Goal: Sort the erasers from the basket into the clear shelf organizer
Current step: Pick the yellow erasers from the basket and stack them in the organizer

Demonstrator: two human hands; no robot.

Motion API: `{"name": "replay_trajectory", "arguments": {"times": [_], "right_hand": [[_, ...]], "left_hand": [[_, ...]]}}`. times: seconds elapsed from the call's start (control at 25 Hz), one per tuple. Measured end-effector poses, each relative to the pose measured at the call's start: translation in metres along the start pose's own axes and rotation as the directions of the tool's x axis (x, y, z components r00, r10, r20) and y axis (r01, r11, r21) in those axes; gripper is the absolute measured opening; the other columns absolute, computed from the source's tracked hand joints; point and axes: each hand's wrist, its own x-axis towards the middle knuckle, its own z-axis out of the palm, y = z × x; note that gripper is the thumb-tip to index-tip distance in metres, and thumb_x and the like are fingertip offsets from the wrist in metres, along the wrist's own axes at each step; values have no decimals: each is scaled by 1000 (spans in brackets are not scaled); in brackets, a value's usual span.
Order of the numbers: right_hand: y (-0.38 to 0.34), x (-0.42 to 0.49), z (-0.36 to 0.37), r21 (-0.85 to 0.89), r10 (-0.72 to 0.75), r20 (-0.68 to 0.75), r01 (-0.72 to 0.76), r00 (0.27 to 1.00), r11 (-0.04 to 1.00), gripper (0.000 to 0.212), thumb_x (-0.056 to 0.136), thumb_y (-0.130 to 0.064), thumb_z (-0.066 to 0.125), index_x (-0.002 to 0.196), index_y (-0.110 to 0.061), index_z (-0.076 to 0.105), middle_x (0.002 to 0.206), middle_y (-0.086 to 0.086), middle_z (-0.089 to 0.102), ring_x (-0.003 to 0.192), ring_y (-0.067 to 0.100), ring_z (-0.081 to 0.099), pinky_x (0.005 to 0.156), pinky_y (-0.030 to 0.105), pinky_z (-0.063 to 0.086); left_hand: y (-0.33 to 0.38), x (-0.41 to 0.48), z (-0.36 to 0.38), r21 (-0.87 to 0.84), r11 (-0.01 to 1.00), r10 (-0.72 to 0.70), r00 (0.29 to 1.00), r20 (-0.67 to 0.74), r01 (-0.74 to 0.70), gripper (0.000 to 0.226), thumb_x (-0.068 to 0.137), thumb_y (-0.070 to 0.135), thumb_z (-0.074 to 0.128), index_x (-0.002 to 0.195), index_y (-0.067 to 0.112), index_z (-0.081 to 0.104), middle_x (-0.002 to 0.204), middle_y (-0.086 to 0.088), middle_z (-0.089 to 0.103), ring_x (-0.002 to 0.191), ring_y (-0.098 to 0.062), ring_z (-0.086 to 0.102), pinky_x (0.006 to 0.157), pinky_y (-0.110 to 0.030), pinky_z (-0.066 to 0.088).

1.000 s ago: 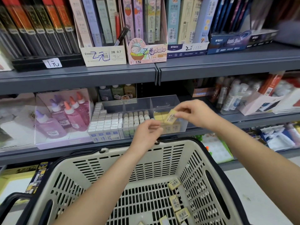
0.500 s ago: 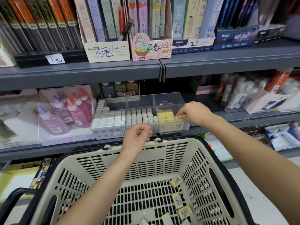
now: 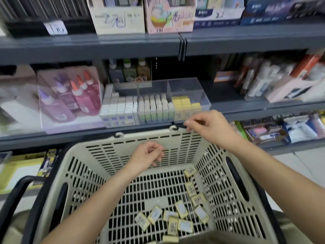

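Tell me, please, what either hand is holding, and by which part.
Nothing visible: the right hand curls empty by the basket rim; the left hand hides its palm behind curled fingers.

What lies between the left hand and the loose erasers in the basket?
Head view: only bare basket grating separates the left hand from the erasers.

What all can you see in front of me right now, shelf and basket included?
basket: one, beige with black handles, nearest the camera
loose erasers: about a dozen, yellow, basket floor, right side
organizer: one, clear, three compartments, on the grey shelf
shelved erasers: many; white left, pale middle, yellow right compartment
glue bottles: several, pink and purple, left of organizer
cartons: several, blurred, one level up
left hand: over the basket, fingers curled
right hand: at the basket's far rim, fingers curled
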Motion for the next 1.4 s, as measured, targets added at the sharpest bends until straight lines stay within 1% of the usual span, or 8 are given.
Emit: {"name": "replay_trajectory", "arguments": {"times": [0.12,0.24,0.44,0.64,0.76,1.04,1.2,1.4], "right_hand": [[1,-24,37,-86,97,190,-82,977,993,26,89,-26,59,70,-14,70,62,-9,65,55,-4,55,53,10,35],[17,-32,78,-209,252,263,-200,932,957,26,91,-21,52,72,-9,65,72,3,67,69,19,61,63,27,45],[53,-48,142,-679,622,339,-273,706,681,12,92,-12,45,94,-13,57,83,3,57,78,23,57,64,31,44],[83,-65,166,-754,562,305,-167,769,636,38,92,-5,45,129,-8,41,127,16,48,92,28,64,58,34,43],[94,-68,170,-669,546,338,-212,766,712,42,88,3,43,128,-8,38,130,15,44,94,30,62,63,34,46],[95,-69,168,-493,530,422,-305,736,815,25,89,-28,60,108,-18,49,110,7,53,83,22,55,65,30,45],[88,-65,168,-355,453,432,-315,780,880,16,86,-27,65,93,-19,52,88,2,62,66,15,56,57,28,46],[53,-53,162,130,336,645,-533,686,836,10,84,-11,66,89,-16,60,76,-3,60,57,6,58,48,11,43]], "left_hand": [[-30,-6,3,57,991,-121,992,24,119,17,94,14,51,83,23,59,78,6,65,66,-5,60,57,-19,48],[-52,-9,2,87,979,-189,981,40,185,17,95,15,50,83,23,59,81,5,65,69,-6,60,57,-20,48],[-75,-12,-2,198,939,-295,954,49,280,11,95,19,50,94,12,59,89,-3,63,68,-8,57,57,-22,47],[-112,-27,-9,604,790,-380,857,348,105,14,88,20,60,102,19,61,105,2,57,88,-12,55,73,-23,48],[-136,-36,-11,794,604,-506,737,447,-67,32,82,20,68,112,23,59,113,2,52,96,-16,52,82,-29,46],[-156,-46,-15,802,531,-352,789,504,-275,31,76,27,74,100,28,56,97,7,44,91,-11,42,71,-29,36],[-151,-42,-20,622,779,-424,799,427,81,25,77,16,73,82,26,51,94,5,57,81,-12,54,64,-22,43],[-130,-33,-32,95,865,-499,825,264,493,27,87,8,61,109,9,46,106,-10,66,91,-17,68,68,-25,54]]}}
